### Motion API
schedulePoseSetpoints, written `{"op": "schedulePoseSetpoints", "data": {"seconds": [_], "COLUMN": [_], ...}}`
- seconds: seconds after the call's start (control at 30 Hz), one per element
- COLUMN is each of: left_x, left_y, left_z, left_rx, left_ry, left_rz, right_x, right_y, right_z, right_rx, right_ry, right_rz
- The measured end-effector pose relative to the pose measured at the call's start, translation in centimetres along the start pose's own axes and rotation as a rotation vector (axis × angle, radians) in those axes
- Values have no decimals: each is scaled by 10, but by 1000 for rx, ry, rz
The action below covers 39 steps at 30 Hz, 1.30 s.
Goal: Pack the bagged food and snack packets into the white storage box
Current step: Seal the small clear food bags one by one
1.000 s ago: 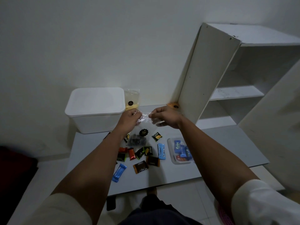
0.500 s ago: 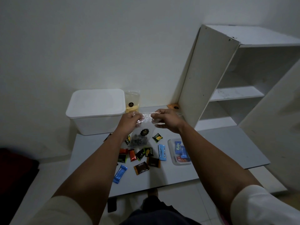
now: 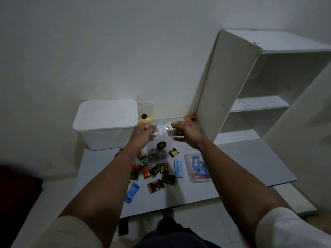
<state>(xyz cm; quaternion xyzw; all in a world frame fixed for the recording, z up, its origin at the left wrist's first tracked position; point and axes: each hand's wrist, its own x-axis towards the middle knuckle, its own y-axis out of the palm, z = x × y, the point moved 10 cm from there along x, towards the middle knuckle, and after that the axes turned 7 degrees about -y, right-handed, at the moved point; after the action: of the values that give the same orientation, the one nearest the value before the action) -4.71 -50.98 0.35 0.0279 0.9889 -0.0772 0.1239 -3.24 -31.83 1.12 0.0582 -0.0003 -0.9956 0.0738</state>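
My left hand (image 3: 143, 134) and my right hand (image 3: 184, 134) both pinch the top edge of a clear bag of dark food (image 3: 157, 151), which hangs upright over the grey table (image 3: 241, 163). The white storage box (image 3: 105, 122) stands at the back left with its lid on. A second clear bag with yellow food (image 3: 145, 113) leans against the wall beside the box. Several small snack packets (image 3: 157, 176) in black, orange, brown and blue lie scattered under my hands.
A clear shallow tray (image 3: 189, 169) holding blue and red packets sits to the right of the scattered ones. A white open shelf unit (image 3: 232, 83) rises at the back right, with an orange packet (image 3: 189, 118) at its foot. The table's front edge is near my knees.
The hanging bag has dropped slightly lower and my hands have spread a little apart along its top edge. Everything on the table stays put.
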Motion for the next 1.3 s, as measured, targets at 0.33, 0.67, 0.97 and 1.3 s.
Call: {"op": "schedulePoseSetpoints", "data": {"seconds": [0.33, 0.67, 0.97, 1.3], "left_x": [-9, -9, -9, -8], "left_y": [7, 17, 19, 17], "left_z": [-7, -12, -12, -13], "left_rx": [14, 104, 167, 217], "left_ry": [38, 44, 68, 90], "left_rz": [38, 92, 138, 106], "right_x": [-1, 3, 3, 9], "right_y": [-2, 1, 13, 18], "right_z": [8, 7, 12, 11], "right_rx": [-100, -237, -352, -391], "right_ry": [-55, -80, -116, -117], "right_rz": [-23, -17, 81, 83]}}
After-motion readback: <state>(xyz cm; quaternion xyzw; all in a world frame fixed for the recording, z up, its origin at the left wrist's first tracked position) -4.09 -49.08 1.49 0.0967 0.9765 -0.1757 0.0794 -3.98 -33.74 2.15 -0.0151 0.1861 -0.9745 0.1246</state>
